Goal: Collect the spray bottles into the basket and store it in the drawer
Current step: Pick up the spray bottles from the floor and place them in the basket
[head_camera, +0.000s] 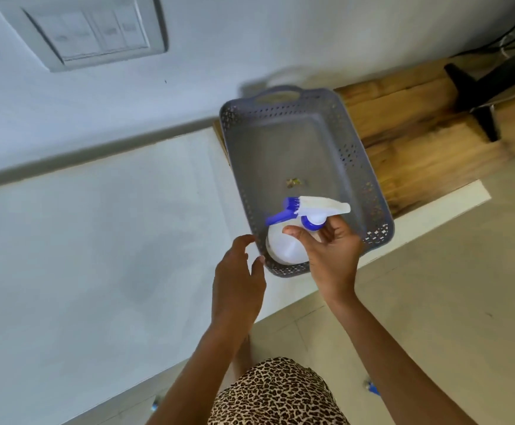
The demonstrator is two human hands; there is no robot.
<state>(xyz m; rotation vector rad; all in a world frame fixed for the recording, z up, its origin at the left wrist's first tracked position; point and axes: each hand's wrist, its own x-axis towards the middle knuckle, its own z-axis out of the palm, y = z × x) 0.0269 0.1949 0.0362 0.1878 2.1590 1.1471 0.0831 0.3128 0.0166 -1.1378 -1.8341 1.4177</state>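
White plastic first: at far left we see a switch plate [93, 32] on the wall [219, 41], and below it a pale worktop [81, 256] that fills most of the view. Next we come to the left hand [237, 283], which hovers over the worktop's edge with its fingers spread and slightly curled, gripping nothing; its fingertips sit just beside the near-left corner of the basket [369, 167], and we cannot tell whether they touch it. The grey perforated basket rests on the right end of the worktop, one handle toward the wall. Inside it, at the near end, stands a bottle [283, 246], white with a blue trigger and collar, its spray head pointing left. A small scrap [293, 182] lies on the basket floor further in. The right hand [332, 256] reaches over the basket's near rim and its thumb and fingers close around the bottle's neck, just under the spray head. To the right we see wooden boards [418, 130], a black stand [477, 99] on them, and pale floor tiles [434, 302] below. A leopard-print garment [274, 391] shows at the bottom.
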